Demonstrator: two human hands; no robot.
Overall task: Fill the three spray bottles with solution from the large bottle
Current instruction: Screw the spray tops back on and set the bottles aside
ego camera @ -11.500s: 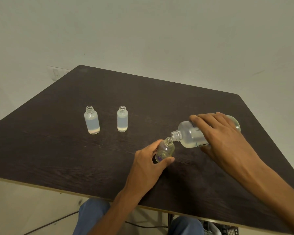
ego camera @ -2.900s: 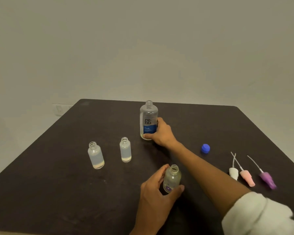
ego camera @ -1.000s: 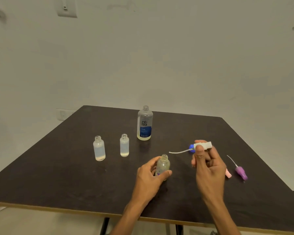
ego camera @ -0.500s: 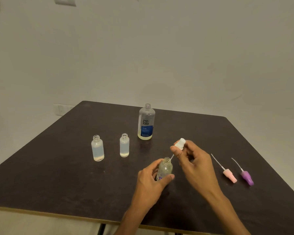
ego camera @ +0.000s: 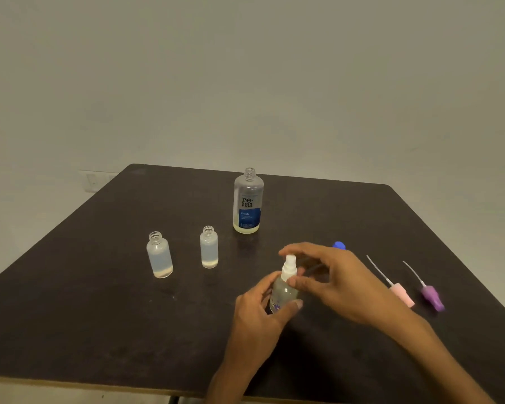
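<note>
My left hand (ego camera: 260, 313) grips a small clear spray bottle (ego camera: 283, 294) with a purple flower mark, standing on the dark table (ego camera: 99, 316). A white spray head (ego camera: 289, 268) sits in its neck, and my right hand (ego camera: 333, 279) pinches that head between thumb and fingers. The large bottle (ego camera: 247, 204) with a blue label stands uncapped at the back centre, a little liquid at its bottom. Two more small bottles (ego camera: 159, 255) (ego camera: 209, 247) stand open to the left, each with a shallow layer of liquid.
A blue cap (ego camera: 339, 245) lies just beyond my right hand. A pink spray head (ego camera: 400, 293) and a purple spray head (ego camera: 432, 297) with long dip tubes lie on the table at the right. The table's front edge runs along the bottom.
The large bottle was set down upright at the back. My right hand picked up the white spray head, fed its tube into the held bottle, and the head now sits on the neck.
</note>
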